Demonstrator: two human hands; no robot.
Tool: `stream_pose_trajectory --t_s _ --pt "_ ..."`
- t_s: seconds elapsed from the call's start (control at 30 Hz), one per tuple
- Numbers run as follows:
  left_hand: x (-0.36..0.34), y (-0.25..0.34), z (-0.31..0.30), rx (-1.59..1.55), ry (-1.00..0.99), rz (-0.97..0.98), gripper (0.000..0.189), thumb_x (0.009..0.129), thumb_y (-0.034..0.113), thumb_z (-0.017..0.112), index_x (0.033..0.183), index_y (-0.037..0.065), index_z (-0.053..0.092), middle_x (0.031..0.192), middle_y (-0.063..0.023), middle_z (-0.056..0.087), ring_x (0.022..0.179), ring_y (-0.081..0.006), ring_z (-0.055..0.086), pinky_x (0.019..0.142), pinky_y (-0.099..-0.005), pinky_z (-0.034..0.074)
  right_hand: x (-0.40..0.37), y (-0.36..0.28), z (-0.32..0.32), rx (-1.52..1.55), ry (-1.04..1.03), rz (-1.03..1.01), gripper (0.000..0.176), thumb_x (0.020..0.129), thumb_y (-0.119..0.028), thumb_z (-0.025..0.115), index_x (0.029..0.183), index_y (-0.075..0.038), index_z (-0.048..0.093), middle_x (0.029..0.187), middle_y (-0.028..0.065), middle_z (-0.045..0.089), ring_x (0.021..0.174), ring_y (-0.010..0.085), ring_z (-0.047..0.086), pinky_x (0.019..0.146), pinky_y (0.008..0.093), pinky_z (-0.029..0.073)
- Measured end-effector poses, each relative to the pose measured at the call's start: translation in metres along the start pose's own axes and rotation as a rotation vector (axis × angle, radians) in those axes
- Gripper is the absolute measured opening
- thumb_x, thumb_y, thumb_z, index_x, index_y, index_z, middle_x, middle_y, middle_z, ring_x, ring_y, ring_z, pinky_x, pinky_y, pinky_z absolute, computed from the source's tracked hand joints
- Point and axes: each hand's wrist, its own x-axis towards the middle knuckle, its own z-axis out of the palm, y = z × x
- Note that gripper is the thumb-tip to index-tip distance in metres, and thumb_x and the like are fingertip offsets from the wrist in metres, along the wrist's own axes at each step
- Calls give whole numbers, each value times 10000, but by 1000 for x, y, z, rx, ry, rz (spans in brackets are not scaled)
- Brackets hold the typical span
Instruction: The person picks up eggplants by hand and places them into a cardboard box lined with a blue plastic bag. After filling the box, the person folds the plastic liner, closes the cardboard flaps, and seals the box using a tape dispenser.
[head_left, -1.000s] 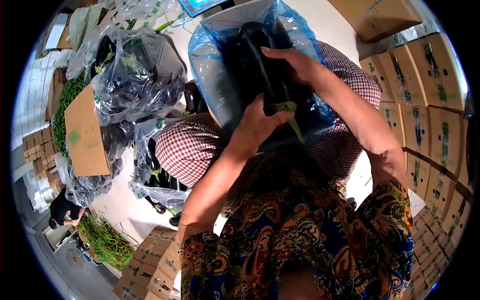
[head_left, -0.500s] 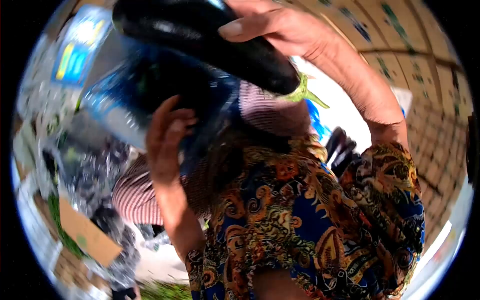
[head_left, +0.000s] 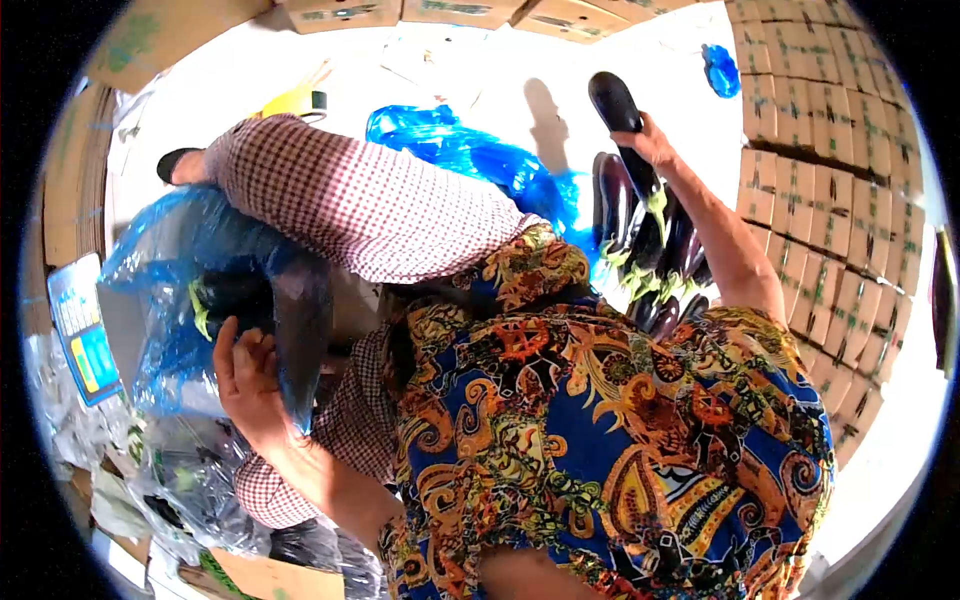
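Loose top point(head_left: 570, 430) in busy paisley print: deep blue ground, gold-orange scrolls, teardrop shapes, black and reddish patches. Short, wide sleeves, same print. Trousers point(head_left: 370, 205) in small dark-red and white check. Dark shoe point(head_left: 177, 164). Left hand point(head_left: 252, 378), right hand point(head_left: 650, 145) bare.

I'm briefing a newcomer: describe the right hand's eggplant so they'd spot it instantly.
Find the wall of stacked brown cardboard boxes at the right. Left of it, glossy dark purple eggplants lie clustered beside crumpled blue plastic. The long black eggplant is the one gripped by the right hand, its rounded end pointing away from the cluster.
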Motion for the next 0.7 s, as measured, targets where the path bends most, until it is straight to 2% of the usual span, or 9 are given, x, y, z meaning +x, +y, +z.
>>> stream_pose_trajectory --t_s 0.17,0.23,0.3,0.4,0.5,0.53,0.6,0.63,0.7 --pt "-2 10 20 179 -13 21 421 966 229 526 1315 3 462 966 -90 596 882 -185 596 813 -329 507 -48 89 7 -13 152 261 706 680 -267 785 1243 12 464 1046 171 642 946 262 633 849 351 502" --pt "4 4 20 163 -2 -11 404 969 226 512 1309 13 466 990 -100 590 893 -204 602 828 -354 517 -51 133 11 -85 256 336 803 678 -310 806 1284 7 385 1112 218 612 1008 320 620 908 370 487" --pt "2 5 24 2 -16 -68 371 977 235 492 1287 33 485 1056 -119 580 917 -234 609 837 -390 533 -51 163 17 -184 321 420 803 658 -355 811 1240 28 413 1118 234 608 1029 320 616 898 372 487" --pt "-5 14 28 -2 64 -111 390 973 239 520 1302 36 474 1050 -117 597 925 -222 611 848 -367 527 -61 179 40 -301 350 539 886 669 -398 805 1304 17 347 1162 269 585 1103 397 576 950 414 463" --pt "15 -2 -12 141 -13 -36 393 960 223 562 1300 38 495 1048 -91 613 930 -188 606 858 -319 509 -63 181 51 -298 463 571 878 686 -418 795 1305 -3 332 1252 294 503 1156 434 518 974 448 443" --pt "18 -5 -16 206 0 -20 401 963 234 547 1306 31 502 1141 -85 582 1022 -200 567 930 -326 452 -68 165 47 -275 452 606 859 707 -412 777 1311 -12 316 1296 305 452 1191 442 484 987 460 431" --pt "22 -9 -40 348 42 -1 420 970 256 518 1316 17 516 1328 -71 519 1205 -226 488 1073 -341 340 -58 176 65 -451 518 683 775 725 -445 756 1262 -54 357 1259 234 489 1136 392 537 940 452 470" --pt "20 -6 -45 266 71 -28 402 965 232 540 1304 17 526 1310 -87 522 1194 -214 487 1052 -319 362 -61 188 58 -481 384 642 741 715 -422 764 1253 -54 411 1231 220 524 1132 377 549 939 433 475" --pt "17 -8 -61 141 63 24 376 940 189 593 1273 20 547 1106 -98 611 984 -173 580 877 -279 459 -68 187 51 -484 326 569 550 686 -376 765 1013 37 607 975 197 673 970 322 655 843 403 531"
